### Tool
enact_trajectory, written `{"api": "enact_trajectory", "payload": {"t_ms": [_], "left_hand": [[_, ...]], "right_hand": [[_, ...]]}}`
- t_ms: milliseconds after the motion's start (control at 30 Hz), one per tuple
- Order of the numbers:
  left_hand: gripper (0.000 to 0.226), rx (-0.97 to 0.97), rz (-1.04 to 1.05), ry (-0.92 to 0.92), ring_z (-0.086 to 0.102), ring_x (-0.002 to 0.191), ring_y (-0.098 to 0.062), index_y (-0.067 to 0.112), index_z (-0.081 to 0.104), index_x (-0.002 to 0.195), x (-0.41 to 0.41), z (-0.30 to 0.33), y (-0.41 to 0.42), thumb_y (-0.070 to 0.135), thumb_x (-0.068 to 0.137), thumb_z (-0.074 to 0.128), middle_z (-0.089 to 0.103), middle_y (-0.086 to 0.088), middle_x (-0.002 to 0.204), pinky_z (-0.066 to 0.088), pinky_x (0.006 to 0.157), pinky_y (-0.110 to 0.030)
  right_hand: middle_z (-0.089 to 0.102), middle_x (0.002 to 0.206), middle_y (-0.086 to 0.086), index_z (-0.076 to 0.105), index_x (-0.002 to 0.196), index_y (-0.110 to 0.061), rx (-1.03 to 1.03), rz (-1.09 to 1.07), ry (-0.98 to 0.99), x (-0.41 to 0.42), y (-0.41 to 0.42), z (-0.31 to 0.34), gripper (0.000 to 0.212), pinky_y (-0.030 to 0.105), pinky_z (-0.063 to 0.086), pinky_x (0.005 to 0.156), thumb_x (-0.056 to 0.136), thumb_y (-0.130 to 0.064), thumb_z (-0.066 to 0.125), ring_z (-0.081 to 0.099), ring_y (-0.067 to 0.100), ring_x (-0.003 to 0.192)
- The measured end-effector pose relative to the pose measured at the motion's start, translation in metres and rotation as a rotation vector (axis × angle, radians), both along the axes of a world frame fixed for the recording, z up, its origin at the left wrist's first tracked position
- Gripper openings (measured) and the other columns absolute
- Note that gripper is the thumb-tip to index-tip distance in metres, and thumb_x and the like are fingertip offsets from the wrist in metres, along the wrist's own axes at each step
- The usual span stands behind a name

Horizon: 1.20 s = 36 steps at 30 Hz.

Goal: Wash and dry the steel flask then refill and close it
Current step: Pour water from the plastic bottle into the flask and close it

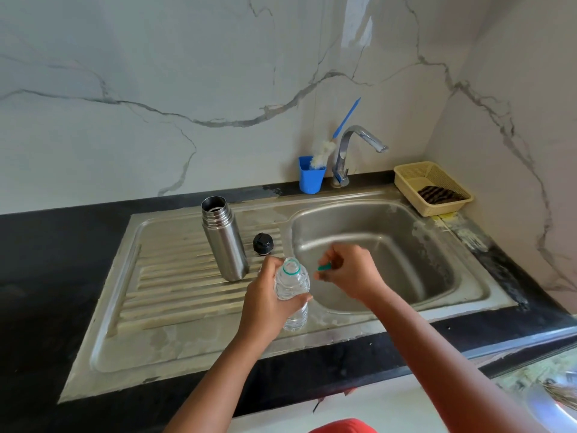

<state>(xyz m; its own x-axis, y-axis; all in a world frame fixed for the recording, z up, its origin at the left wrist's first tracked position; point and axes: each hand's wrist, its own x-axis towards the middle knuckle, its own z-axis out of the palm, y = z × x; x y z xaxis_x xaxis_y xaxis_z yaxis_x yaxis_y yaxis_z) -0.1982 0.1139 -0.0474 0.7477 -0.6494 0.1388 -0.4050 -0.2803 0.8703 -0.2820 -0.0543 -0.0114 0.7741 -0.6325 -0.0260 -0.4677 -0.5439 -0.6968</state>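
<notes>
The steel flask stands upright and uncapped on the ribbed drainboard. Its black lid lies just to the right of it. My left hand grips a clear plastic water bottle, which is open at the top with a green ring on its neck. My right hand hovers over the sink basin's left edge and pinches the bottle's small green cap. Both hands are apart from the flask.
The steel sink basin lies to the right with the tap behind it. A blue cup holding a bottle brush stands by the tap. A yellow basket with a dark cloth sits at the back right. Black counter surrounds everything.
</notes>
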Motion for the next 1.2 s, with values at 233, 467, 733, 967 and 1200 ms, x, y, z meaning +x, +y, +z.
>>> {"api": "enact_trajectory", "payload": {"t_ms": [233,467,733,967,1200], "left_hand": [[0.052,-0.008,0.002,-0.017,0.057,0.075,0.005,0.021,0.051,0.103,-0.001,-0.001,0.001,0.025,0.068,0.09,0.061,0.016,0.081,0.039,0.063,-0.009],[0.051,-0.018,-0.003,-0.027,0.056,0.08,0.003,0.026,0.05,0.103,-0.002,-0.006,0.001,0.029,0.07,0.089,0.062,0.015,0.087,0.039,0.065,-0.01],[0.058,-0.04,-0.005,0.019,0.065,0.097,-0.002,0.036,0.047,0.113,-0.001,-0.017,0.003,0.041,0.071,0.085,0.068,0.014,0.105,0.056,0.083,-0.036],[0.088,-0.134,-0.041,0.05,0.042,0.13,0.009,0.046,0.037,0.142,0.0,-0.016,0.01,0.047,0.068,0.086,0.045,0.029,0.14,0.036,0.097,-0.004],[0.059,-0.369,0.249,-0.071,0.048,0.128,0.0,0.036,0.047,0.133,0.051,0.017,0.027,0.063,0.083,0.064,0.047,0.015,0.141,0.047,0.102,-0.025]], "right_hand": [[0.056,0.074,-0.013,0.057,0.062,-0.027,0.026,0.076,0.272,-0.013,0.017,-0.084,0.03,0.017,0.04,0.061,0.074,-0.02,0.084,0.057,0.009,0.07],[0.061,0.092,-0.011,0.058,0.069,-0.032,-0.056,0.159,0.31,-0.014,0.02,-0.096,0.032,0.019,0.046,0.073,0.075,-0.007,0.077,0.062,0.012,0.085],[0.067,0.106,-0.006,0.063,0.096,-0.024,-0.03,0.244,0.369,-0.006,0.009,-0.081,0.027,0.028,0.053,0.088,0.08,-0.004,0.067,0.063,0.011,0.099],[0.072,0.107,-0.004,0.067,0.101,-0.02,-0.077,0.249,0.194,0.026,-0.005,-0.006,0.016,0.031,0.053,0.09,0.086,-0.014,0.067,0.067,0.014,0.1],[0.067,0.103,-0.002,0.064,0.104,-0.018,-0.168,0.44,0.082,0.098,0.008,0.067,0.018,0.034,0.052,0.091,0.089,-0.027,0.068,0.062,0.013,0.095]]}}
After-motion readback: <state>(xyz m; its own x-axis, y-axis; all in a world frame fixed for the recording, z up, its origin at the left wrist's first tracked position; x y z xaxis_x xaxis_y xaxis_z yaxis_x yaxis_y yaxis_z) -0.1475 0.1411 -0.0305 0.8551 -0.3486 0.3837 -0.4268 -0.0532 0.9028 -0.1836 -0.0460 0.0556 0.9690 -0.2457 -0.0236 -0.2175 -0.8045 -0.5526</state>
